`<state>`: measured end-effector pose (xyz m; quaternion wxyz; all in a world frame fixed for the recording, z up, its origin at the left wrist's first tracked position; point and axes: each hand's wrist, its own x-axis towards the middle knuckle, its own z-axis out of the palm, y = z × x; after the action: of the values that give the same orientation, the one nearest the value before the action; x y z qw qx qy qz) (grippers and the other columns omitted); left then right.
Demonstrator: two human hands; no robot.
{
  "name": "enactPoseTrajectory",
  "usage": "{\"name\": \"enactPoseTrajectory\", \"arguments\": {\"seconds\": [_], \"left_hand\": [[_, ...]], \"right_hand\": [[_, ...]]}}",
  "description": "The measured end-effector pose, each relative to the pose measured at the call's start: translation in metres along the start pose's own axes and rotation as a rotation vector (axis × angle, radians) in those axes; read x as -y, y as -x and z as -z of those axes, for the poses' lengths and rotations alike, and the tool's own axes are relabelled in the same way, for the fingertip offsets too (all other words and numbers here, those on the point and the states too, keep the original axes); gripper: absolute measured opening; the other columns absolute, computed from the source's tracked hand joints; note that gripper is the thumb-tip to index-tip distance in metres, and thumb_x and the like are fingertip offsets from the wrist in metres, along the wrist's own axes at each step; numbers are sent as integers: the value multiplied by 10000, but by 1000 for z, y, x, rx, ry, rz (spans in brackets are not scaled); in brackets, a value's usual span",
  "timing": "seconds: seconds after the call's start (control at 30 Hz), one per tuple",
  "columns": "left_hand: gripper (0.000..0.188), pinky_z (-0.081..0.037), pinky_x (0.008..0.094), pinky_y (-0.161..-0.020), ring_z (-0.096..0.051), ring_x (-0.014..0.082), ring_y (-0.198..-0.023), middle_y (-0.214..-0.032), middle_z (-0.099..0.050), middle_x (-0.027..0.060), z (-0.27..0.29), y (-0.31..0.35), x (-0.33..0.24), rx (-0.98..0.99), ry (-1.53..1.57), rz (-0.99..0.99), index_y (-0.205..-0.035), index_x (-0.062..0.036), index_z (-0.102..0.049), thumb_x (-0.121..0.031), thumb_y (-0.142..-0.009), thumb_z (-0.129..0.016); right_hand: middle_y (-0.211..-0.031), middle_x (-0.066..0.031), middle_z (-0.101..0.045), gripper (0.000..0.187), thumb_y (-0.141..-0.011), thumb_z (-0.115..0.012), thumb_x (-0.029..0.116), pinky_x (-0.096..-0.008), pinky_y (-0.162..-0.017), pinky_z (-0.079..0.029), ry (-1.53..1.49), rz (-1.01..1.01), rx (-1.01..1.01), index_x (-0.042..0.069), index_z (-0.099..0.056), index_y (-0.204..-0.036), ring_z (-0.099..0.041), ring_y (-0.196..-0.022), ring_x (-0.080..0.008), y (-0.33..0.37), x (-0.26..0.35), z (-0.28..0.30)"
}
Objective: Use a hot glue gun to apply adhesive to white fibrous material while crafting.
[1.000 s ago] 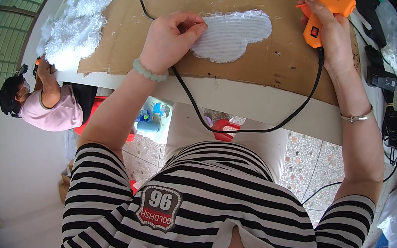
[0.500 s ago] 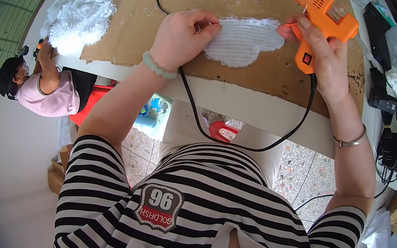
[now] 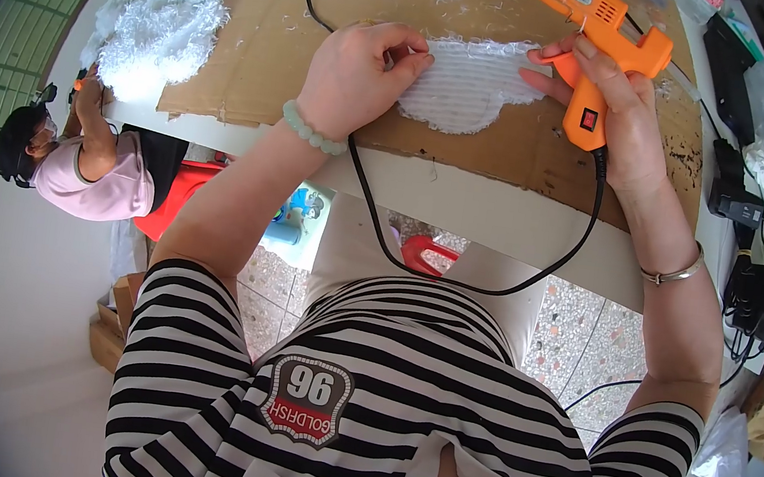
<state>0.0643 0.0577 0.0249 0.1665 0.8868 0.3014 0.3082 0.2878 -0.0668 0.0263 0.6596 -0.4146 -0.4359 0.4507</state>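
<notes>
Glue gun (image 3: 592,49) brought lower and closer to white patch (image 3: 465,83) than half second ago; left hand (image 3: 357,76) shifted little. Right hand (image 3: 612,105) clenched round gun handle, nozzle aimed toward 10 o'clock, tip not discernible. Left hand pinching patch edge at 9 o'clock side, patch lying flat on cardboard (image 3: 253,48). Risks noted: fingertips near hot glue, burn judged possible; cord (image 3: 454,277) looped under left wrist, snag could drag gun off line.
</notes>
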Motion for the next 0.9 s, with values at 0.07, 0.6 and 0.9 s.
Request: {"name": "enactPoseTrajectory", "arguments": {"seconds": [0.07,0.6,0.9], "left_hand": [[123,-481,341,-595,-585,225,-634,-694,-648,58,0,1,-1,4,-8,-1,-815,-77,-685,-189,-766,-676],[168,-477,352,-666,-595,229,-708,-691,-603,64,24,36,-37,-188,14,-112,-905,-50,-649,-34,-739,-671],[217,-494,335,-688,-578,249,-827,-850,-588,74,5,51,-45,-60,-263,-506,-883,-27,-628,-27,-672,-679]], "right_hand": [[-1003,-121,-609,288,-935,-504,224,-434,-922,-508,14,-27,-6,-31,-567,-1052,-605,-1009,-258,0,2,-2],[-1003,-119,-612,288,-931,-511,231,-382,-940,-499,42,-54,23,-25,-571,-1048,-616,-1001,-250,1,-1,5],[-1015,-122,-608,296,-931,-507,226,-365,-942,-491,56,-58,3,-36,-566,-1057,-621,-993,-251,2,0,1]]}}
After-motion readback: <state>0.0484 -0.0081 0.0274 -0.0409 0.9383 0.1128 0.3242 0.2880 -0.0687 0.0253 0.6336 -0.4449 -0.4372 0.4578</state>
